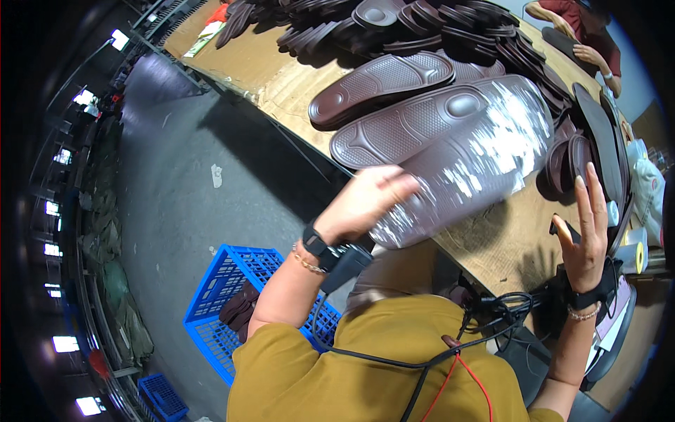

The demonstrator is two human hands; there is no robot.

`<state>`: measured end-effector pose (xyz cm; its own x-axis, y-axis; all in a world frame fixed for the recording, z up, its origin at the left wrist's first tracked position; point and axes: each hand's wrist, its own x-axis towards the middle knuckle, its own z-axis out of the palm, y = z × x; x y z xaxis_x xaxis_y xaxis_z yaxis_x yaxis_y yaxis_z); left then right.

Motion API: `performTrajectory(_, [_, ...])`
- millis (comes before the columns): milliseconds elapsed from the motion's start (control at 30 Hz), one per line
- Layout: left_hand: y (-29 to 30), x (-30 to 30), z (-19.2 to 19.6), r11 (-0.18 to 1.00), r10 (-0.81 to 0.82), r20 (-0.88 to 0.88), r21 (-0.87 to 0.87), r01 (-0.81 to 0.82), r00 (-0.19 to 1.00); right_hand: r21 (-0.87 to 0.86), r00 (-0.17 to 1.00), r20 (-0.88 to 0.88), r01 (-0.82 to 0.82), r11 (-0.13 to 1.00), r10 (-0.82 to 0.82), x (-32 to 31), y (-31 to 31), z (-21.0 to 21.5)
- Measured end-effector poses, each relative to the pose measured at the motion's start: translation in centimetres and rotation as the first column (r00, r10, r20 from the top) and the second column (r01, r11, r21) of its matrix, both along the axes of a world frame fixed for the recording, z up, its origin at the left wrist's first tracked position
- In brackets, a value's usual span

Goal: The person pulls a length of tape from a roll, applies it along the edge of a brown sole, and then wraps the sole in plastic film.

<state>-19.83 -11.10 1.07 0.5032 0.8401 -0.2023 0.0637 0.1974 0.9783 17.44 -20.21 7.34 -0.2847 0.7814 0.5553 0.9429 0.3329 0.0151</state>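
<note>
A bundle of dark brown shoe soles in clear plastic wrap (464,165) lies slanted across the table's near edge, its lower end jutting out over it. My left hand (373,200) grips the bundle at its left side; both are smeared by motion, and some fingertips are hidden. The plastic throws bright glare. Off to the right, my right hand (587,235) is raised, fingers stretched out and apart, holding nothing. Beyond the bundle lie two stacks of brown soles, a nearer one (401,133) and a farther one (380,84).
Many more brown soles (422,28) are heaped across the wooden table (281,67). A blue crate (225,323) holding dark pieces stands on the floor at left. Plastic-film rolls (634,257) sit at the right. Another person's hand (585,53) holds a dark sole. Cables cross my front.
</note>
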Motion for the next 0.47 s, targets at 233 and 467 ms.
performTrajectory(233, [8.2, -9.8, 1.7, 0.693, 0.682, 0.222, 0.108, -0.713, 0.697, -0.121, 0.988, -0.153, -0.033, 0.992, 0.014, 0.6, -1.3, 0.1])
performTrajectory(467, [24.4, -12.7, -3.2, 0.708, 0.703, -0.323, 0.233, -0.667, 0.633, -0.210, 0.991, -0.120, -0.076, 0.975, 0.052, 0.8, -1.7, 0.6])
